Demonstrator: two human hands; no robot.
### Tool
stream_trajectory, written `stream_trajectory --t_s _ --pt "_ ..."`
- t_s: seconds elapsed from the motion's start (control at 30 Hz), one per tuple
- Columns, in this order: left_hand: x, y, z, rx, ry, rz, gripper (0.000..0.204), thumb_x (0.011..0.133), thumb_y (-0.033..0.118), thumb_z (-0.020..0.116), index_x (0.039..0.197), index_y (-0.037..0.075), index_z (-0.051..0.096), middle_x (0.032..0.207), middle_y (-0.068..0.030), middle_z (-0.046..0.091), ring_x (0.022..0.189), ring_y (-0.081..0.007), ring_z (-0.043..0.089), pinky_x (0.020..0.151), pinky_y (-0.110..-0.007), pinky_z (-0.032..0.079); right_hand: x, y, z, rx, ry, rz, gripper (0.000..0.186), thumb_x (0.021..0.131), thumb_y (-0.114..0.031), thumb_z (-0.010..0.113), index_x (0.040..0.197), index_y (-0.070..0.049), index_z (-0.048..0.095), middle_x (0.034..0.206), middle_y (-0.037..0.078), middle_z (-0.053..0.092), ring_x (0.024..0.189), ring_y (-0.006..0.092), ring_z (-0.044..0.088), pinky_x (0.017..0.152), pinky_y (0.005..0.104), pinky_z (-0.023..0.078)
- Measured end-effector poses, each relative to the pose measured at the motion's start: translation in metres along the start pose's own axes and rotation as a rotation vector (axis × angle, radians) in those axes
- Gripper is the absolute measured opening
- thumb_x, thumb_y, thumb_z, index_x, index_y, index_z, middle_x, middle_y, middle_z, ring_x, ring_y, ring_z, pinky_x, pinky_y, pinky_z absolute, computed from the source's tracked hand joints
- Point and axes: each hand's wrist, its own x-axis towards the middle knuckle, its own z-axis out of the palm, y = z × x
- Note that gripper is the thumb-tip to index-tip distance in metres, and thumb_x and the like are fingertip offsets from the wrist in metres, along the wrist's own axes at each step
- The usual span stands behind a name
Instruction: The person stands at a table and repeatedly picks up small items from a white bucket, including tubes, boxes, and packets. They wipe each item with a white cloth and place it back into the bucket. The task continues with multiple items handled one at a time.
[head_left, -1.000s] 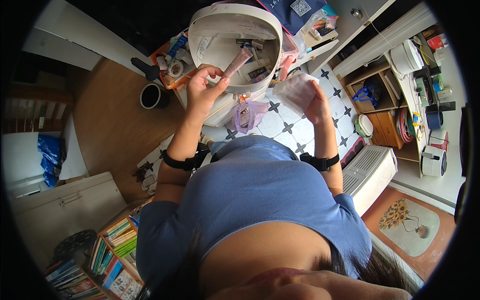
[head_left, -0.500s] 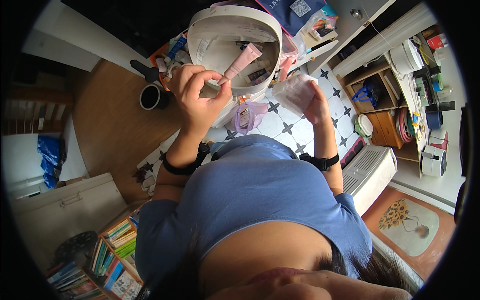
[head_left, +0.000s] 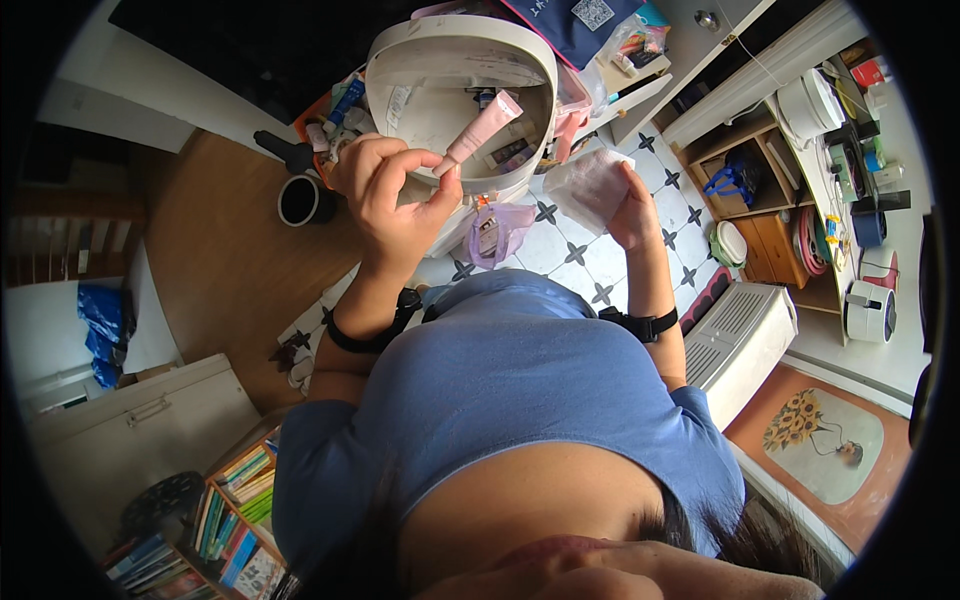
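Between the thumb and fingertips of my left hand (head_left: 396, 190) is a small pink squeeze tube (head_left: 484, 132), pinched by its narrow end with the flat end pointing up and right. Behind it stands a white rounded case (head_left: 545, 60) with its lid up and several small cosmetic items inside. My right hand (head_left: 634, 212) grips a crumpled white wipe (head_left: 592, 190) by its right side, away from the tube. Below the case hangs a translucent purple plastic bag (head_left: 500, 232) with something in it.
Left of the case are an orange container of bottles (head_left: 318, 130) and a dark open-topped bin (head_left: 300, 200). A dark blue bag (head_left: 575, 30) lies behind. At the right stand wooden shelves (head_left: 765, 245) and a white vented unit (head_left: 745, 345); a bookcase (head_left: 235, 500) is lower left.
The view has shifted slightly, so the case and room sit a little differently. Both hands keep their holds on the tube and the wipe, almost still.
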Motion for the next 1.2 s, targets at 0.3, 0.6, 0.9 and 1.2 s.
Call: stream_trajectory --t_s 0.3,0.6,0.9,1.2 --pt "0.003 0.003 -0.002 -0.003 0.008 0.049 0.024 0.058 0.003 0.076 0.076 0.007 0.061 0.08 -0.0026 0.051 0.082 -0.0219 0.048 0.075 -0.035 0.041 0.001 0.0 0.001 -0.026 -0.001 -0.014 0.05 0.091 -0.037 0.051 0.128 -0.004 0.047 0.126 0.015 0.055 0.116 0.0329 0.053 0.105 0.0482 0.035" --pt "-0.002 0.0 0.001 0.017 0.026 0.025 0.023 0.057 0.01 0.077 0.073 0.014 0.06 0.08 0.0 0.05 0.082 -0.0227 0.051 0.08 -0.037 0.036 -0.001 0.0 0.003 -0.024 0.004 -0.019 0.051 0.09 -0.038 0.052 0.129 -0.004 0.046 0.126 0.016 0.054 0.116 0.0328 0.053 0.105 0.0479 0.034" --pt "-0.008 0.002 -0.002 0.011 0.002 0.017 0.024 0.058 0.01 0.077 0.075 0.014 0.061 0.082 0.0003 0.052 0.084 -0.0225 0.052 0.079 -0.037 0.036 -0.005 0.002 0.009 -0.002 -0.067 -0.04 0.051 0.093 -0.038 0.047 0.131 -0.004 0.045 0.13 0.015 0.052 0.12 0.0313 0.05 0.107 0.0466 0.033" --pt "-0.019 0.009 0.005 0.127 -0.251 0.08 0.024 0.063 0.012 0.077 0.08 0.018 0.061 0.084 0.0037 0.053 0.092 -0.0191 0.052 0.081 -0.037 0.027 -0.03 -0.002 0.083 -0.899 -0.284 -0.782 0.051 0.096 -0.042 0.04 0.128 -0.005 0.054 0.136 0.016 0.047 0.131 0.0318 0.037 0.111 0.0449 0.023"
